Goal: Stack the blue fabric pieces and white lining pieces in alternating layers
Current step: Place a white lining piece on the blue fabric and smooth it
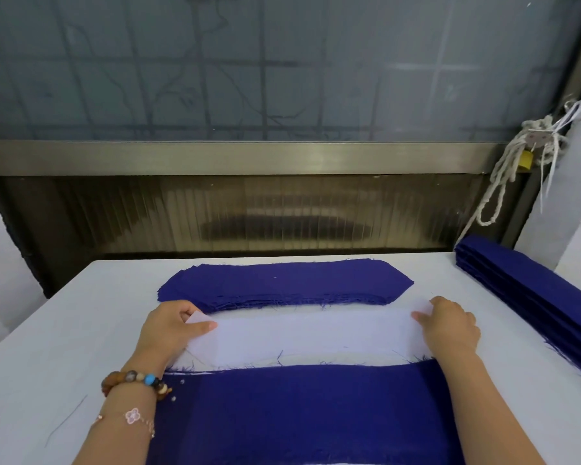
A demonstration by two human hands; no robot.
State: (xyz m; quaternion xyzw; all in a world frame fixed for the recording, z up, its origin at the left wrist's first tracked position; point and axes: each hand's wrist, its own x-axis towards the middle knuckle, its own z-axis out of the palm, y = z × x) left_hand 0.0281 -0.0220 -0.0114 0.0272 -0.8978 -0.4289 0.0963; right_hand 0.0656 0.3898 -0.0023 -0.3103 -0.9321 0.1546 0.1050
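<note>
A long white lining piece (312,335) lies across the middle of the white table (47,357). My left hand (171,327) pinches its left end, the corner lifted between thumb and fingers. My right hand (450,327) holds its right end, fingers curled over the edge. Just behind lies a stack of blue fabric pieces (282,285) with angled ends. In front of the lining, a wide blue fabric piece (299,411) lies between my forearms, with a thin white edge showing under its top left.
A second, thicker stack of blue fabric (530,297) runs along the table's right side. A dark ribbed wall panel (249,213) stands right behind the table's far edge. A knotted white cord (510,169) hangs at the back right.
</note>
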